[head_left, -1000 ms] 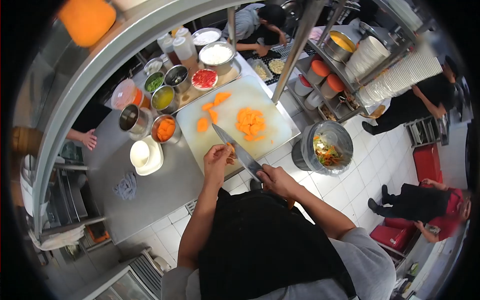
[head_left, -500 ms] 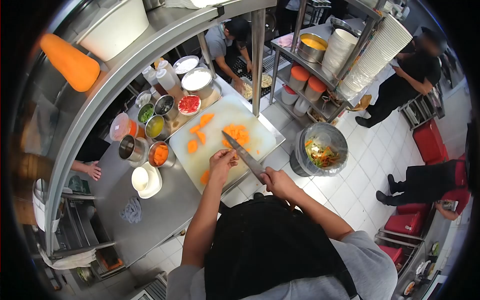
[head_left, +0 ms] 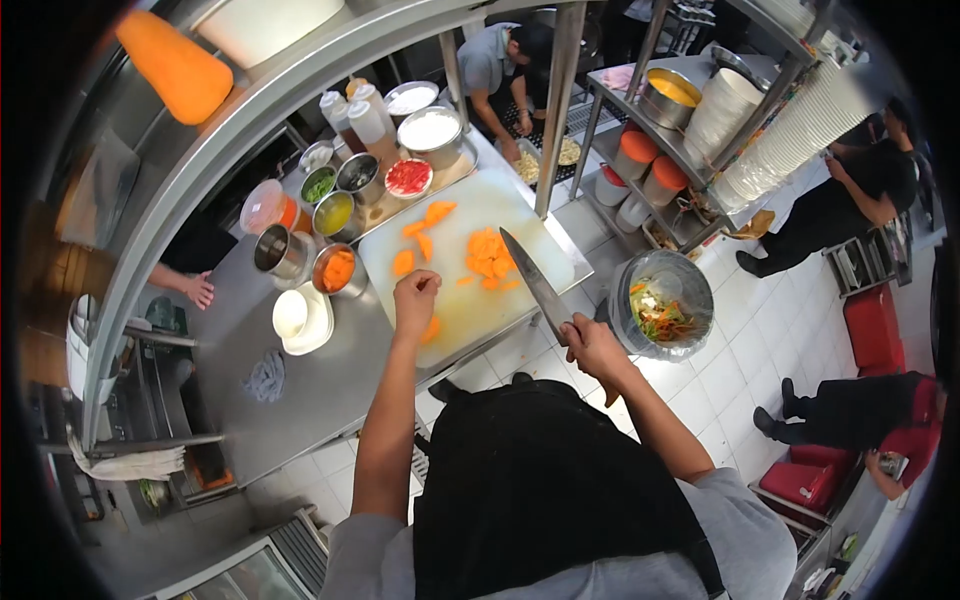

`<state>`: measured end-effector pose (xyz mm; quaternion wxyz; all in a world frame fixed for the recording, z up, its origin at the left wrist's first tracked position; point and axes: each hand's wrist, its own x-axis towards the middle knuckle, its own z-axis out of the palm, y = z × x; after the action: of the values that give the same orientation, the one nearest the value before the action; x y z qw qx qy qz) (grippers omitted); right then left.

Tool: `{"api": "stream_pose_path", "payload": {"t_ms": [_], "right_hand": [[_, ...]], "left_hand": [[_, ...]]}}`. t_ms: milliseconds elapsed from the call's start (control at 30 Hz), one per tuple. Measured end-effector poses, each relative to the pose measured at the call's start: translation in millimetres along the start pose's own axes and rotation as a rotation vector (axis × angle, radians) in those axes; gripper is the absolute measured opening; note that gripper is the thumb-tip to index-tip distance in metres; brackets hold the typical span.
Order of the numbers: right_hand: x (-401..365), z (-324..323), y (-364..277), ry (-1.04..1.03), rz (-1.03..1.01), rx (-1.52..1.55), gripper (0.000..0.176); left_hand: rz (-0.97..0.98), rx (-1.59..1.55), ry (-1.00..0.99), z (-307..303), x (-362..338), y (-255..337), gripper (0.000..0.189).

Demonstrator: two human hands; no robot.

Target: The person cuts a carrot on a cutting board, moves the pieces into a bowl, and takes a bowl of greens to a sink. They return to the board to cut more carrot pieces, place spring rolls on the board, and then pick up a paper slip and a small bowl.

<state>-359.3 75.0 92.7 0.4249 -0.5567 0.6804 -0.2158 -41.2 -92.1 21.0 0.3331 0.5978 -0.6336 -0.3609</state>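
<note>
The knife (head_left: 535,283) was gripped by its handle in the right hand (head_left: 594,347), with the fingers wrapped around it. Its tip was held just beside a pile of orange pieces (head_left: 489,255), the blade apparently angled away so that the left hand (head_left: 417,297) was clear of it. That hand was held over the cutting board (head_left: 465,335), its fingers seemingly curled; whether anything was pinched could not be told. Other pieces were scattered apart on the board. A metal bowl (head_left: 323,283) of similar pieces was placed alongside, probably for easy reach. A lined bin (head_left: 703,318) was set on the floor.
</note>
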Motion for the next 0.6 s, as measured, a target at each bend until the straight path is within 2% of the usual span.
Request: {"api": "stream_pose_path", "payload": {"t_ms": [100,167,200,267,300,333,400,433,467,500,533,600], "right_hand": [[1,2,-8,-0.073,0.024,-0.024,0.035],[2,6,-14,-0.131,0.003,-0.017,0.035],[3,9,-16,-0.187,-0.007,-0.007,0.034],[15,25,-4,-0.24,-0.007,-0.034,0.033],[21,33,-1,-0.249,-0.114,-0.135,0.033],[24,39,3,-0.259,-0.221,-0.237,0.032],[31,43,5,-0.276,-0.209,-0.226,0.031],[36,43,4,-0.273,-0.148,-0.191,0.031],[41,43,4,-0.267,-0.084,-0.157,0.032],[50,53,23,-0.162,-0.18,-0.237,0.032],[49,49,17,-0.166,-0.18,-0.238,0.032],[42,43,10,-0.147,-0.186,-0.203,0.033]], "left_hand": [[0.016,0.024,0.077,-16,-13,1,0.02],[0.08,0.654,0.129,-26,-36,4,0.043],[0.076,0.659,0.136,-28,-47,7,0.043],[-0.149,0.781,0.009,-24,-65,16,0.063],[-0.28,0.724,-0.107,-28,-68,35,0.061],[-0.287,0.722,-0.109,-28,-69,34,0.061],[-0.175,0.66,-0.225,-31,-72,32,0.052],[-0.181,0.655,-0.218,-33,-72,24,0.052],[0.022,0.596,-0.21,-35,-72,11,0.052],[0.226,0.537,-0.201,-35,-72,-1,0.054],[0.221,0.536,-0.2,-35,-72,-10,0.054],[0.469,0.446,0.167,-36,-78,-19,0.06]]}}
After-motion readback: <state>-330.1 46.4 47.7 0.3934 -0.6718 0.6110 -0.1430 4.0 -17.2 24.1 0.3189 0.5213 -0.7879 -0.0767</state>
